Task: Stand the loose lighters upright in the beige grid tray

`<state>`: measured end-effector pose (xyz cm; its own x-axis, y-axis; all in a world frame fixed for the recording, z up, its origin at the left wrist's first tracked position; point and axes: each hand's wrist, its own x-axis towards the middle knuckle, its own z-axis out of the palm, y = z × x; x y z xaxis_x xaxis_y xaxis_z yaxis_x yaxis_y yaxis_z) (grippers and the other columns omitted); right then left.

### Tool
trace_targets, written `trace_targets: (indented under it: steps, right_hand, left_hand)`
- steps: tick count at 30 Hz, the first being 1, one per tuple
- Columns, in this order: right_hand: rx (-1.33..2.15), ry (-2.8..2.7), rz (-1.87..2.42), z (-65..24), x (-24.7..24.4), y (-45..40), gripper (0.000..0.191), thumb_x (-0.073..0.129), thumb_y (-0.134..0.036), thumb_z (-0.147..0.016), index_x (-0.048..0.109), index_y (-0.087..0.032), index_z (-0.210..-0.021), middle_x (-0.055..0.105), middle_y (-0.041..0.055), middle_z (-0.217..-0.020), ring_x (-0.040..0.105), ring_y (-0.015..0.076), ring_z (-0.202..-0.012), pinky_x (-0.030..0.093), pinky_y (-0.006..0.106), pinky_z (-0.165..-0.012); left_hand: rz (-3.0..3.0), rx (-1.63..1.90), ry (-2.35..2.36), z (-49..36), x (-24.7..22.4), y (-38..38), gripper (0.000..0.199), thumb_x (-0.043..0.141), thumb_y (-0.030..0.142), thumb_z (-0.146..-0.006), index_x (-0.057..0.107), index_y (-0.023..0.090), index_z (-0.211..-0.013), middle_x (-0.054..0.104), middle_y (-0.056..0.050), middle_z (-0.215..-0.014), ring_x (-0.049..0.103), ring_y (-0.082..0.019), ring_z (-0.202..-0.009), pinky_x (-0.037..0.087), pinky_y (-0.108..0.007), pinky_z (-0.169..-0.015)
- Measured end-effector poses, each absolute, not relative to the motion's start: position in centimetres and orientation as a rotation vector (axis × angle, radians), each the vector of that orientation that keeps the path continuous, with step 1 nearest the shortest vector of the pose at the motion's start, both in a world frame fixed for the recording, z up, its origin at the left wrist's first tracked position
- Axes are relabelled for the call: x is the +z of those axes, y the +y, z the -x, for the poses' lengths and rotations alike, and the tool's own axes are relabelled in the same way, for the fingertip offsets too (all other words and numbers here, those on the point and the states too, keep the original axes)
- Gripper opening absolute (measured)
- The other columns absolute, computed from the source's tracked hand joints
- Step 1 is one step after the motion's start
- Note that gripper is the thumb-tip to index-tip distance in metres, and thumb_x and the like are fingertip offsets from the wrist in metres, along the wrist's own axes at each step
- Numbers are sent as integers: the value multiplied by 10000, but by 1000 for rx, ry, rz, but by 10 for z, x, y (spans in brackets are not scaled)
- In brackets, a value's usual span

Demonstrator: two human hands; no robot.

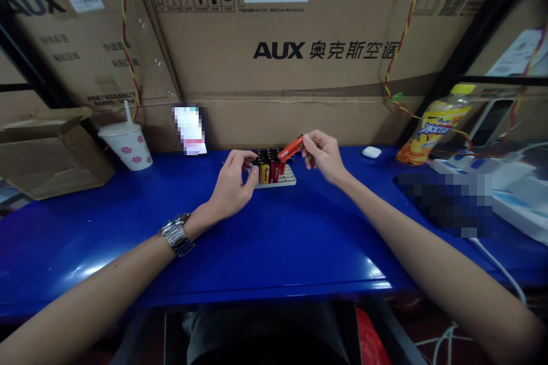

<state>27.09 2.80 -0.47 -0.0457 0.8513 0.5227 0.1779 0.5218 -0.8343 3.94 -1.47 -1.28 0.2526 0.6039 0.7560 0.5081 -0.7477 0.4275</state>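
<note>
A pale tray with a grid of compartments lies on the blue table near the cardboard box. Upright batteries fill its left and back part, among them a yellow battery and dark red ones; the front right compartments show bare. My right hand pinches one end of an orange-red battery, tilted above the tray's right side. At the tray's left edge, my left hand has its thumb and fingers curled around the batteries there, touching the row's end.
Behind the blue table stands a large cardboard box. To the left are a paper bag, a white cup and a lit phone. On the right are a white case, a drink bottle and a blurred dark object.
</note>
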Motion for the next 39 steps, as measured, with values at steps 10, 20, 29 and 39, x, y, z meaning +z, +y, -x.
trace_targets:
  steps: [10, 20, 29, 39]
  right_hand:
    - [783, -1761, 1029, -271, -19, 33, 361, 611, -506, -788, 529, -160, -850, 626, 25, -616, 550, 101, -397, 393, 222, -353]
    - [530, -1976, 974, -267, -16, 26, 209, 591, -327, -809, 521, -201, -960, 643, 2, -718, 534, 96, -461, 446, 270, -492]
    - [343, -2020, 983, -269, -13, 24, 253, 543, -349, -845, 489, -214, -1052, 591, -17, -725, 495, 85, -494, 389, 255, -538]
    - [168, -2147, 1004, -269, -16, 26, 251, 535, -330, -825, 567, -209, -1042, 546, -24, -686, 460, 99, -541, 342, 254, -549]
  left_hand:
    - [-2389, 1530, 1172, -32, -17, -2, 119, 499, 141, -833, 504, 162, -949, 562, -74, -913, 551, -160, -786, 493, -346, -742]
    - [-2413, 1479, 1199, -32, -19, 0, 113, 494, 151, -841, 502, 171, -952, 559, -68, -926, 545, -152, -798, 482, -338, -763]
    - [-2408, 1445, 1242, -31, -19, 1, 102, 483, 157, -846, 506, 164, -945, 562, -72, -928, 553, -161, -805, 478, -334, -756]
    - [-2364, 1505, 1346, -23, -24, 17, 179, 444, 76, -799, 511, 178, -929, 592, -71, -914, 571, -180, -841, 481, -357, -772]
